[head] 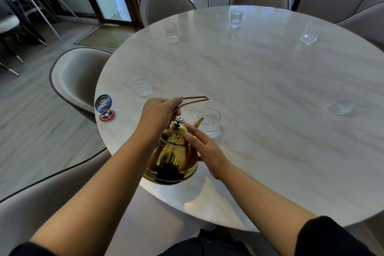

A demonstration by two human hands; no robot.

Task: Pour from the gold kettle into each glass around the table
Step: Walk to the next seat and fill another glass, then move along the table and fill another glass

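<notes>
Kettle (pixel 172 151): gold, tilted forward near the table (pixel 259 89) edge, spout (pixel 199 122) just at the rim of the nearest glass (pixel 209 122).
Left hand (pixel 159 113): closed around the wire handle (pixel 193 100), carrying the weight from above.
Right hand (pixel 204 145): mostly open, fingers (pixel 192 130) flat on the lid (pixel 175 134) and shoulder, thumb on the side of the body; steadying, not gripping.
Step in hand: by judgement, pouring into the nearest glass, the first of six in view.
Water: no stream visible; level in the glass too hard to tell through the clear walls.
How to pour well: tilt slowly with the left hand; keep the spout over the middle of the glass, not on the rim.
Lid: keep light pressure beside the knob (pixel 179 120), so no slipping off at a steeper tilt.
Stopping: bring the kettle back upright before moving away, to avoid drips on the marble.
Risk: a knock of the spout against the rim, likely enough to tip the glass.
Other glasses: one to the left (pixel 141 84), two at the far side (pixel 171 33) (pixel 236 18), two to the right (pixel 310 33) (pixel 340 104); all well apart, so probably walking around is needed.
Discs (pixel 105 107): two round tokens at the left edge, clear of the pour.
</notes>
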